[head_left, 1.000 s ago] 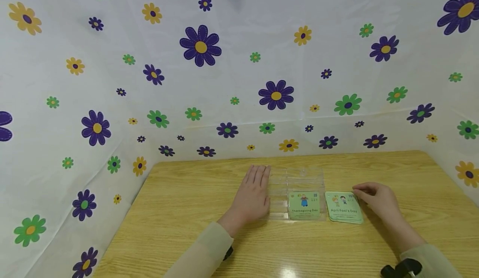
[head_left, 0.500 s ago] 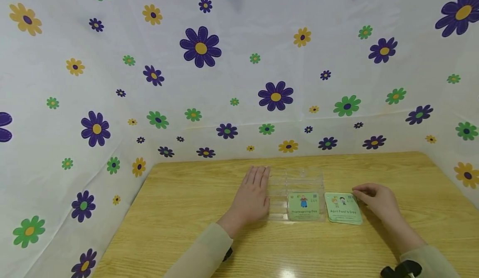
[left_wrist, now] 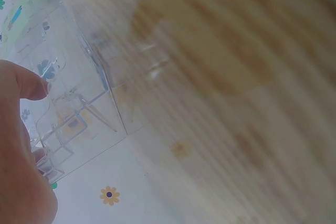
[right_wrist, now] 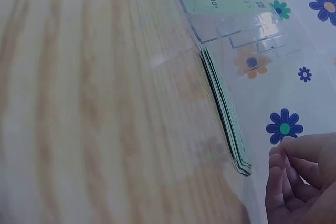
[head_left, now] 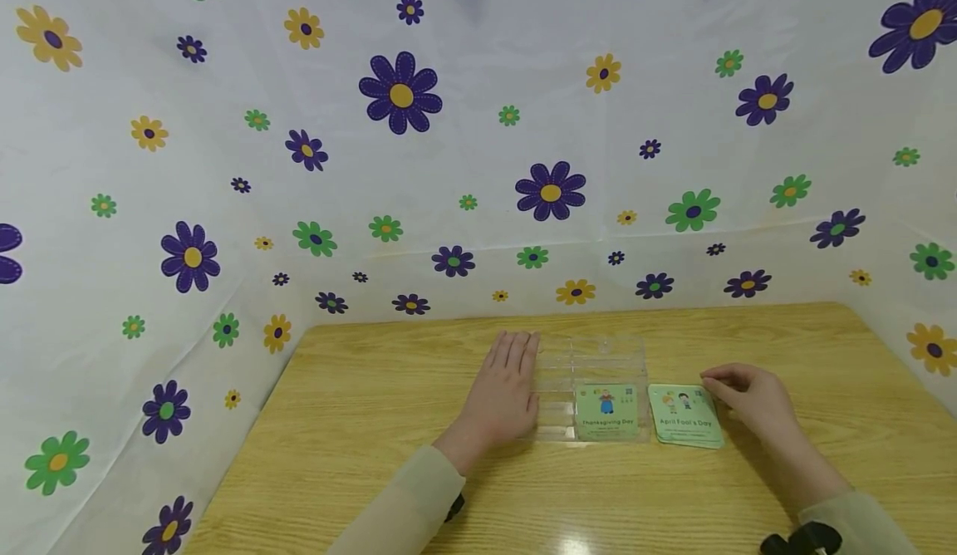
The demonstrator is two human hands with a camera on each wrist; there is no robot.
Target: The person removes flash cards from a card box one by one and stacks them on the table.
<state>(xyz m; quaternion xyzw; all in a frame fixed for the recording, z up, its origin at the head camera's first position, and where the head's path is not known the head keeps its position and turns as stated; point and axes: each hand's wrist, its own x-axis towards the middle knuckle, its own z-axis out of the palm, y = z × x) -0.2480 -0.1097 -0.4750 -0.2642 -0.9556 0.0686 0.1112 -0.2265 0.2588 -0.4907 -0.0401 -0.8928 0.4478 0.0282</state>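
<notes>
A clear plastic tray (head_left: 609, 364) with compartments lies on the table. In its front right compartment is a green "Thanksgiving Day" card (head_left: 607, 412). My left hand (head_left: 504, 393) rests along the tray's left side, fingers straight; in the left wrist view its thumb (left_wrist: 34, 85) touches the clear edge. To the right of the tray lies a stack of green cards (head_left: 686, 415), "April Fool's Day" on top. My right hand (head_left: 751, 397) is by the stack's far right corner, thumb and index fingertips together. No card shows between them in the right wrist view, where the stack (right_wrist: 223, 108) appears edge-on.
The wooden table (head_left: 359, 422) carries the tray and cards. A white flowered cloth (head_left: 478, 156) rises behind the table and along both sides. Dark wrist straps (head_left: 803, 537) show at the sleeves.
My right fingertips have shifted very slightly to the left by the stack's corner. The left hand, tray and cards stay in place; the head view has tilted slightly.
</notes>
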